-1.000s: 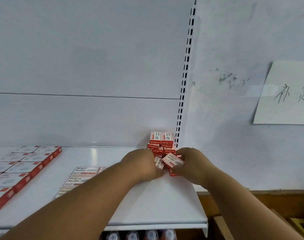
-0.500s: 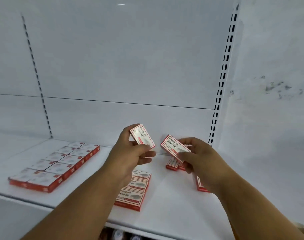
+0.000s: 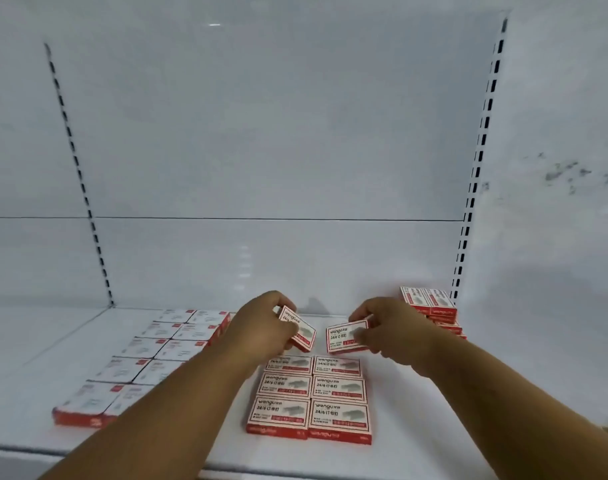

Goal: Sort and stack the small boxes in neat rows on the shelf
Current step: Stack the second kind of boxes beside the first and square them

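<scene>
Nearest, at six o'clock, the white shelf (image 3: pixel 416 455) carries a two-wide block of red-and-white boxes (image 3: pixel 311 398), three rows showing. The left forearm crosses the left block of boxes (image 3: pixel 146 358) at nine o'clock and hides part of its near rows; print on those lids is too blurred to read.

Just beyond the near block, the left hand (image 3: pixel 261 329) pinches a tilted box (image 3: pixel 300 332), its lower corner toward the block; this grip covers the box's left end. At one o'clock from it, the right hand (image 3: pixel 394 329) pinches a second box (image 3: pixel 347 336) by its right end, thumb over the lid; the two boxes stand apart. Half a second ago both boxes were higher and farther from the rows, and the near block showed a single column.

Farthest, at two o'clock, a stack of boxes (image 3: pixel 430 304) sits against the slotted upright (image 3: pixel 482 150), its lower part hidden behind the right hand.
</scene>
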{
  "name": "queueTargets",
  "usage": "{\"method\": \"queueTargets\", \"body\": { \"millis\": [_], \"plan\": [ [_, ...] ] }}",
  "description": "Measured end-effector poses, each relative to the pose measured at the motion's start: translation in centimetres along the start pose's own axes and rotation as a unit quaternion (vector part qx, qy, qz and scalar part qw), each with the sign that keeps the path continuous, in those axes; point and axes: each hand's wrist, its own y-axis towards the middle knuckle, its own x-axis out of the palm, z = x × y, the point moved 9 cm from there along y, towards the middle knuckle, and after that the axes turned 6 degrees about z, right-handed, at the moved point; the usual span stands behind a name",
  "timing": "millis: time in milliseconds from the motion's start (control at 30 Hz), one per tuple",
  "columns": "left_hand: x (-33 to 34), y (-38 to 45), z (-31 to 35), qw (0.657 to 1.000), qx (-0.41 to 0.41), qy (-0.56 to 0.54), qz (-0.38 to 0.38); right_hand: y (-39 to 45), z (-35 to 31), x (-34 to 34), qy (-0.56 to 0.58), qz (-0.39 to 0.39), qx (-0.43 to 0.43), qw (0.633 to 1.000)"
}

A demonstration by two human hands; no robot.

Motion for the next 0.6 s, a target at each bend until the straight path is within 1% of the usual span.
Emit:
{"method": "queueTargets", "body": {
  "millis": [33,100,167,267,367,467,533,600],
  "plan": [
    [0.3,0.4,0.1,0.997,0.024,0.067,-0.012,0.1,0.1,0.4,-0.03,0.004,0.005,1.0],
    [0.9,0.7,0.2,0.98,0.064,0.182,-0.044,0.3,0.4,1.2,-0.085,0.012,0.01,0.996],
    [1.6,1.1,0.0,0.961,0.09,0.251,-0.075,0.0,0.4,1.8,-0.131,0.017,0.013,0.991],
    [2.2,1.5,-0.1,0.929,0.137,0.331,-0.091,-0.3,-0.1,2.4,-0.21,0.024,0.004,0.977],
    [2.8,1.2,0.3,0.921,0.191,0.323,-0.107,-0.5,-0.9,2.9,-0.265,0.045,-0.018,0.963],
    [3.5,0.3,0.5,0.914,0.239,0.298,-0.137,-1.0,-1.5,3.5,-0.248,0.033,-0.045,0.967],
    [3.6,-0.1,0.4,0.91,0.26,0.293,-0.139,-1.3,-1.7,3.7,-0.228,0.028,-0.051,0.972],
    [3.6,-0.4,0.4,0.904,0.282,0.292,-0.136,-1.5,-1.7,3.8,-0.234,0.028,-0.059,0.97]
  ]
}}
